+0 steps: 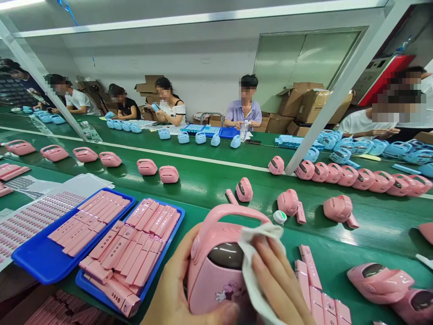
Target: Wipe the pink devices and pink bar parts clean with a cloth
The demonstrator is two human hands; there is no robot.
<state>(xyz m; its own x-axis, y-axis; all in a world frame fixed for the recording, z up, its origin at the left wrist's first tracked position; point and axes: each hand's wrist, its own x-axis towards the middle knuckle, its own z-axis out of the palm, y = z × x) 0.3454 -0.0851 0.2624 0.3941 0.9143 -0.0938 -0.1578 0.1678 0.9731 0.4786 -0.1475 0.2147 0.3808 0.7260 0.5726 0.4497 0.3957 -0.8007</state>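
Pink device (203, 282): one, nearest the camera, held upright between both hands over the green desk (194, 210); handle on top, dark window and cartoon print in front
Left hand (174, 289): clamped on the device's left side; thumb across its lower front
Right hand (280, 275): fingers together, holding one white cloth (248, 257) against the device's right side (thumb hidden)
Wiping: under way, I judge; the cloth covers the window's right end, the left of the front lies bare; how much is rubbed cannot be told
Other pink devices (169, 174): six at left; four at mid-right; about nine packed at far right; two lower right; one cut by the edge; whether these are wiped, I cannot tell
Blue trays (40, 262): two, both carrying pink bars (140, 266); too overlapped to count
Loose bars (309, 266): three beside devices; about five beyond the right hand
Blue devices (183, 137): five mid-row; clusters either side uncounted
Round cap (279, 217): one
Co-workers (244, 108): seven visible
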